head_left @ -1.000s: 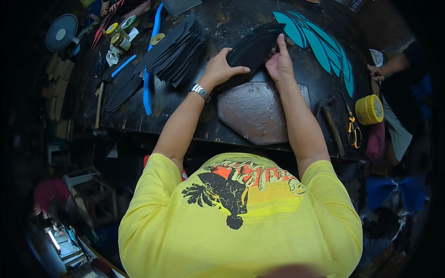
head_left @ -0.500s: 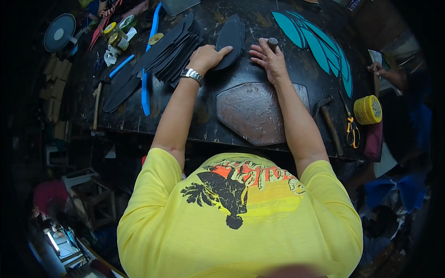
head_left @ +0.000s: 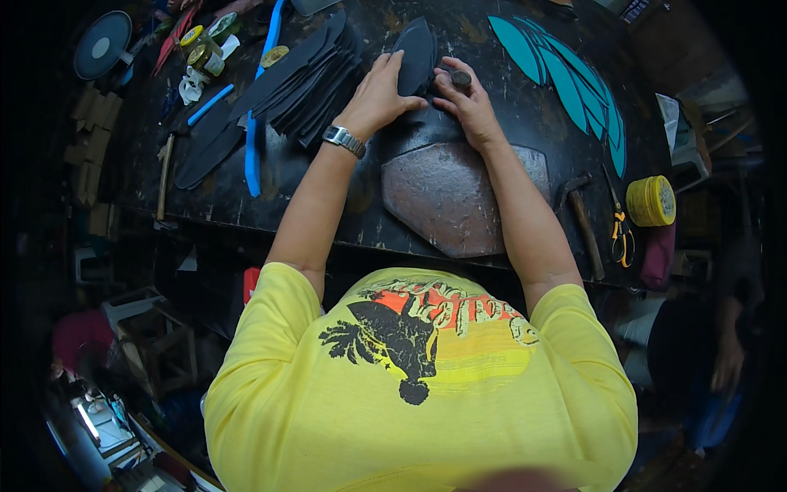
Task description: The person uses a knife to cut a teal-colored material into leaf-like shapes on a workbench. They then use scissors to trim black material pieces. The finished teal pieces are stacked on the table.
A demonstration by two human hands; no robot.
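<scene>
A small stack of black sole-shaped sheets (head_left: 418, 51) lies on the table at the top middle. My left hand (head_left: 379, 97) rests along its left side, fingers stretched out and thumb spread near the stack's lower end. On the other side, my right hand (head_left: 470, 111) is close to the stack's right edge. Its fingers curl round a dark round-ended handle (head_left: 461, 79), seen nearly end-on; the rest of that tool is hidden. A bigger fanned pile of black sole-shaped sheets (head_left: 303, 78) spreads to the left. Below my right hand is a flat brownish slab (head_left: 438, 197), partly covered by my forearm.
Teal leaf-shaped pieces (head_left: 566, 78) lie at the right. Nearer are a hammer (head_left: 584, 225), orange-handled scissors (head_left: 621, 230) and a yellow tub (head_left: 650, 202). Blue strips (head_left: 254, 160), another hammer (head_left: 166, 176) and jars (head_left: 205, 59) lie left. Another person's hand (head_left: 727, 365) hangs at far right.
My left hand has let go of the stack's top and moved to its side, fingers extended. My right hand has come left, against the stack. The person at right has lowered their hand.
</scene>
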